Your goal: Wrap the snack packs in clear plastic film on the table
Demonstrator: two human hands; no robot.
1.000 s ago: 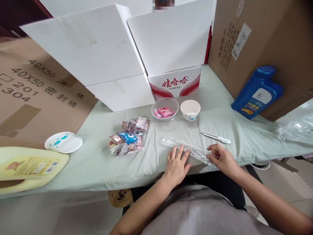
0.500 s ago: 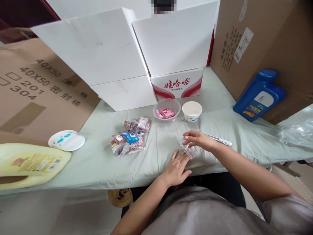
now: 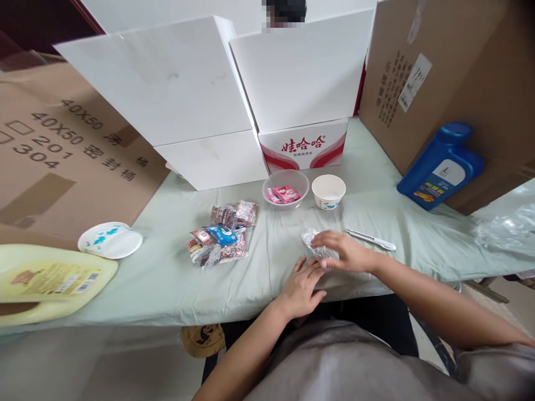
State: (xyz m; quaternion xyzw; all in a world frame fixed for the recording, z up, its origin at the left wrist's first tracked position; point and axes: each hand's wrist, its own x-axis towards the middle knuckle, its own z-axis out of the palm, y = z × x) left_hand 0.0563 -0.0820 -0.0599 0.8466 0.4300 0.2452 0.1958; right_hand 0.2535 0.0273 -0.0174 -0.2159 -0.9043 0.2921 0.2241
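The left hand [image 3: 301, 288] is lying palm-down on the green cloth [image 3: 251, 287], fingers spread. At its one o'clock, the right hand [image 3: 350, 253] is arching over bunched clear plastic [image 3: 310, 238], fingers curved, their grip unclear. A second ago, the plastic was stretching out longer, toward four o'clock.

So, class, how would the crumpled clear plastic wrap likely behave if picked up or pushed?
The clear plastic wrap, bunched and creased by the right hand, would probably be floppy. It looks like thin, see-through film, so it is likely very light. Its glossy surface suggests it might slide on the green cloth.
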